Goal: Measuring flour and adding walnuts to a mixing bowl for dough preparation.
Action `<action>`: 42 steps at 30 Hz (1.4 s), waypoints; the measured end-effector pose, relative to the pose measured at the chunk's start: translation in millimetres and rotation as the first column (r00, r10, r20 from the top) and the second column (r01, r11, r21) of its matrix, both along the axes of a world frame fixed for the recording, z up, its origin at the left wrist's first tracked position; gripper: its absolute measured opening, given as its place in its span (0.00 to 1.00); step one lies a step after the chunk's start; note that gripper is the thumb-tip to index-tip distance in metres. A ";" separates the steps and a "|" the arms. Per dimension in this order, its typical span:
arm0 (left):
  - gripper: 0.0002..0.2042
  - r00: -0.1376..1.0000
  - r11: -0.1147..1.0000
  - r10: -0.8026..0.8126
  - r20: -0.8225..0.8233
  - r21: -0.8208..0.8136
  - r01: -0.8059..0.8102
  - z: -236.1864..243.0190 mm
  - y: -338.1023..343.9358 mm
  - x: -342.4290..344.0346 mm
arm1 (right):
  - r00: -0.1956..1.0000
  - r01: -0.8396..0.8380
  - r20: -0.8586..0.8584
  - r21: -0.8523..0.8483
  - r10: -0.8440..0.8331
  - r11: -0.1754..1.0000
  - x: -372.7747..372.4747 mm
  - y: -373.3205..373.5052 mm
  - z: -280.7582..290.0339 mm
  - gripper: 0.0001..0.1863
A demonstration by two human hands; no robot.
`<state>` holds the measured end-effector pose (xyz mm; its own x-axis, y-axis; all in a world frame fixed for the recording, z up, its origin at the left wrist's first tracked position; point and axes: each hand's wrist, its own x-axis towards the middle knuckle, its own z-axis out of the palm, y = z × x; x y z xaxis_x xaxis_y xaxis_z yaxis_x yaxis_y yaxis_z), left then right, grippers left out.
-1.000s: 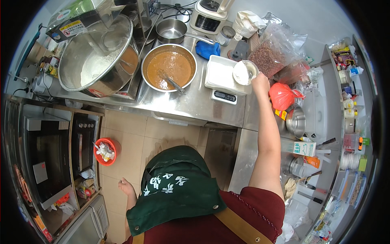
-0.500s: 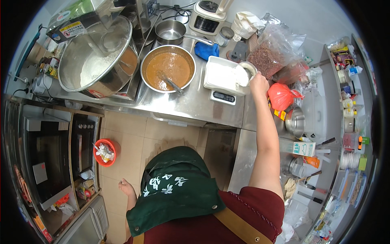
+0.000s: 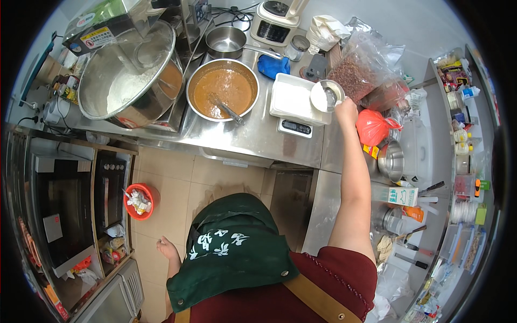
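Observation:
My right hand (image 3: 346, 110) grips a small round metal cup (image 3: 328, 96) with white powder in it. The cup is over the right end of a white rectangular container (image 3: 291, 97) holding white powder, which sits on a digital scale (image 3: 295, 128). My left hand (image 3: 166, 246) hangs low beside my apron (image 3: 231, 242), fingers loosely bent and apart, holding nothing. Left of the container, a steel bowl of brown liquid (image 3: 223, 86) has a whisk (image 3: 229, 110) in it. A large mixer bowl with flour (image 3: 129, 86) stands farther left.
At the back are a saucepan (image 3: 226, 43), a blender (image 3: 273, 27), a blue cloth (image 3: 273, 65) and a jar. A red bag (image 3: 374, 127), bags of granules and an empty steel bowl (image 3: 391, 161) line the right side. A red bin (image 3: 141, 201) stands on the floor.
The cup in my right hand tipped toward the container, spilling powder half a second ago, and now sits more level with less powder visible in it. My left hand is nearly still.

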<state>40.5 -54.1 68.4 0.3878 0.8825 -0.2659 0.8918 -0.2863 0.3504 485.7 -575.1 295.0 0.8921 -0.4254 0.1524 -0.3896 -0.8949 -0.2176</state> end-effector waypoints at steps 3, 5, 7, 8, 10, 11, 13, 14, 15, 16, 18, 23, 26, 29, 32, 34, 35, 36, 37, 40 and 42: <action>0.25 1.000 1.000 -0.013 0.009 0.015 0.013 -0.9 0.0 -0.2 | 1.000 0.006 0.012 0.000 -0.006 1.000 -0.2 -0.1 1.2 0.13; 0.25 1.000 1.000 -0.015 0.008 0.018 0.014 -0.9 -0.2 -0.7 | 1.000 0.010 0.007 0.010 -0.010 1.000 -1.4 1.5 4.5 0.14; 0.24 1.000 1.000 -0.004 0.003 0.008 0.004 -1.1 -0.6 -1.0 | 1.000 0.018 -0.007 0.014 -0.018 1.000 -0.2 -0.4 3.6 0.14; 0.24 1.000 1.000 -0.004 0.003 0.008 0.004 -0.8 -0.9 -0.9 | 0.999 0.028 -0.022 0.017 -0.027 0.999 0.1 -1.1 3.6 0.15; 0.24 1.000 1.000 0.005 -0.002 -0.006 -0.005 0.0 -1.6 -0.9 | 0.999 0.028 -0.025 0.017 -0.028 0.999 -0.4 0.1 5.3 0.15; 0.24 1.000 1.000 0.006 -0.002 -0.006 -0.006 -0.2 -1.7 -1.0 | 0.999 0.029 -0.029 0.018 -0.029 0.999 -0.5 0.6 6.0 0.15; 0.24 1.000 1.000 0.014 -0.003 -0.006 -0.014 -0.5 -1.8 -1.5 | 0.999 0.025 -0.021 0.019 -0.025 0.999 -0.6 -0.1 4.9 0.15; 0.24 1.000 1.000 0.015 -0.002 -0.006 -0.015 -0.2 -2.1 -1.3 | 1.000 0.022 -0.013 0.021 -0.021 1.000 -0.4 -0.3 4.6 0.15; 0.24 1.000 1.000 0.013 0.001 -0.002 -0.013 0.3 -2.4 -1.2 | 1.000 0.020 -0.013 0.021 -0.020 1.000 -0.5 0.2 4.9 0.15; 0.24 1.000 1.000 0.009 0.004 0.001 -0.009 0.9 -2.6 -0.7 | 1.000 0.015 -0.011 0.016 -0.015 1.000 -0.9 0.8 5.4 0.15; 0.25 1.000 1.000 0.011 0.002 0.001 -0.011 2.8 -3.5 0.5 | 1.000 0.010 -0.009 0.011 -0.010 1.000 -1.1 0.9 5.0 0.15; 0.25 1.000 1.000 0.027 -0.003 0.003 -0.027 2.9 -4.6 -0.2 | 1.000 -0.009 -0.015 -0.006 0.009 1.000 -2.9 8.2 8.7 0.14; 0.25 0.999 1.000 0.028 -0.024 -0.003 -0.028 2.6 -4.7 -1.8 | 1.000 -0.003 -0.029 0.009 0.004 1.000 -1.3 8.3 7.4 0.14; 0.25 1.000 1.000 0.027 -0.011 0.002 -0.027 -1.9 -3.6 -4.9 | 0.997 -0.052 0.061 -0.029 0.053 0.998 1.1 -1.7 -4.0 0.13; 0.25 0.999 0.999 0.045 0.003 0.000 -0.045 -4.4 -3.5 -8.6 | 1.000 0.016 -0.001 0.548 -0.018 0.836 3.4 -18.2 -10.0 0.08; 0.25 1.000 0.999 0.022 0.018 0.033 -0.023 -11.4 -3.0 -13.5 | 0.994 -0.068 0.112 0.708 -0.017 0.703 1.8 -18.2 -24.3 0.06; 0.25 1.000 0.999 0.017 0.019 0.032 -0.018 -10.0 -4.7 -13.1 | 0.990 -0.069 0.127 0.797 -0.054 0.601 1.4 -12.2 -33.6 0.06; 0.25 1.000 1.000 0.029 -0.012 0.003 -0.029 -8.3 -6.9 -13.2 | 0.986 -0.075 0.137 0.870 -0.093 0.487 2.3 -5.2 -41.4 0.05; 0.25 0.998 0.999 0.046 -0.046 -0.021 -0.047 -5.1 -7.8 -15.2 | 0.990 -0.017 0.079 0.885 -0.114 0.465 3.9 17.2 -36.1 0.05; 0.25 0.999 0.999 0.033 -0.030 0.005 -0.033 4.5 -10.0 -5.6 | 0.994 -0.015 0.074 0.811 -0.077 0.585 14.2 15.9 -29.4 0.07; 0.25 1.000 0.999 0.023 0.013 0.027 -0.023 -5.4 -1.0 -8.5 | 0.994 -0.014 0.080 0.759 -0.072 0.651 18.0 -1.5 -23.2 0.07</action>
